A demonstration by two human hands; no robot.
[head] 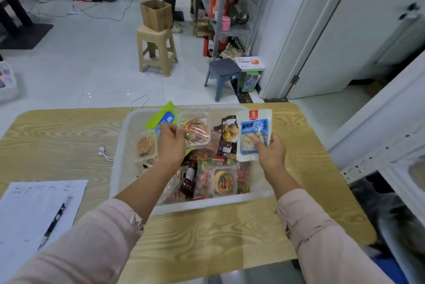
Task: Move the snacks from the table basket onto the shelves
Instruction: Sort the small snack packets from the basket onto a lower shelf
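We see left fingers (170, 129) pinching a clear snack tray (199, 132), right fingers (258, 143) pinching a blue pouch (254, 131); full basket (202, 206) beneath them, earphones (101, 151) to their left.

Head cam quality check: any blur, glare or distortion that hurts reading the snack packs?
Head view: wide-angle bowing, the door frame and table edges curve; soft overall, large print on the blue-and-white pack in the right hand readable, fine print not; sheen on the clear-wrapped pack in the left hand; small glints on the floor tiles; lighting even, faint shadow beside the basket.
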